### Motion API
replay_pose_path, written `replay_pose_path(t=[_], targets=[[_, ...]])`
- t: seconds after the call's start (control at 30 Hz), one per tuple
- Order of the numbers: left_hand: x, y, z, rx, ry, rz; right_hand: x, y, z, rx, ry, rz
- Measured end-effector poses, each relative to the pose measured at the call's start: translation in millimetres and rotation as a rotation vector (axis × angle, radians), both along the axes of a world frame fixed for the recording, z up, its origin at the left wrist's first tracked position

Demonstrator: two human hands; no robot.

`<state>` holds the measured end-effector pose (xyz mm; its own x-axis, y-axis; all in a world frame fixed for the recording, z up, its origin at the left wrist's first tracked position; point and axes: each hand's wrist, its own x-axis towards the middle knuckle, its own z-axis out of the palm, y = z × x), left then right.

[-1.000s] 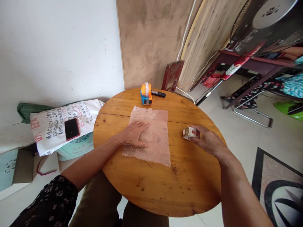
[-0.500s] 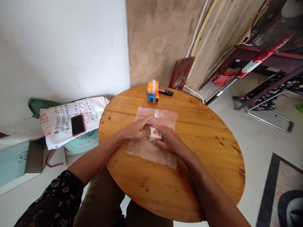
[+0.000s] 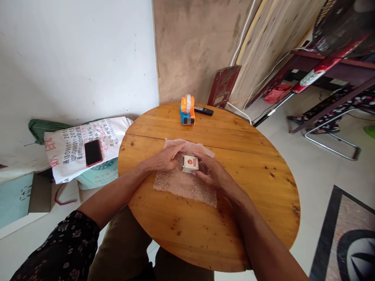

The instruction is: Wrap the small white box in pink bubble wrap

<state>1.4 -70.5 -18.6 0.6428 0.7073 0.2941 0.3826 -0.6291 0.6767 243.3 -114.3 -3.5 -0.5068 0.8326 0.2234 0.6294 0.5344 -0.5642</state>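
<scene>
A small cream box (image 3: 190, 164) with a red round emblem lies on a sheet of clear bubble wrap (image 3: 184, 188) on the round wooden table (image 3: 263, 168). My right hand (image 3: 215, 173) curves around the box's right side, thumb near and fingers at the far side. My left hand (image 3: 168, 157) rests on the wrap left of the box, fingers stretched toward the far edge and thumb apart from them. The wrap's far edge looks raised and creased by my fingers.
An orange and blue tape dispenser (image 3: 187, 111) and a black remote-like object (image 3: 204, 111) sit at the table's far side. A red-edged phone (image 3: 93, 152) lies on a white printed sack (image 3: 70, 156) to the left. Behind the table stands a dark red chair (image 3: 224, 86).
The far edge of the bubble wrap has come nearer. The box has turned slightly, showing more of its front. My hands have stayed about it, and the view has shifted a little.
</scene>
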Motion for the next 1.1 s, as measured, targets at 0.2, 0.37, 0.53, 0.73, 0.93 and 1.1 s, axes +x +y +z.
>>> replay_pose_path(t=[0.2, 0.37, 0.53, 0.73, 0.93, 1.1], targets=[[-0.1, 1.3, -1.5, -0.044, 0.005, -0.028, -0.2, 0.3, -0.9, -0.015, 0.009, -0.001], [-1.5, 5.2, -8.1, -0.030, -0.014, -0.050, -1.0, -1.2, 4.3, -0.041, 0.109, 0.013], [-1.5, 6.3, -10.1, -0.005, -0.026, -0.069, -3.6, 2.9, 6.7, -0.237, 0.392, -0.078], [0.3, 4.3, -8.2, -0.009, -0.087, -0.112, -4.7, 25.0, -11.2, -0.506, 0.889, -0.199], [0.2, 1.1, -5.1, -0.090, -0.064, -0.068, 2.1, 32.5, -15.5, -0.547, 0.890, -0.255], [-2.3, 3.3, -0.3, -0.079, -0.079, -0.035, 2.4, 31.6, -15.8, -0.517, 0.845, -0.241]])
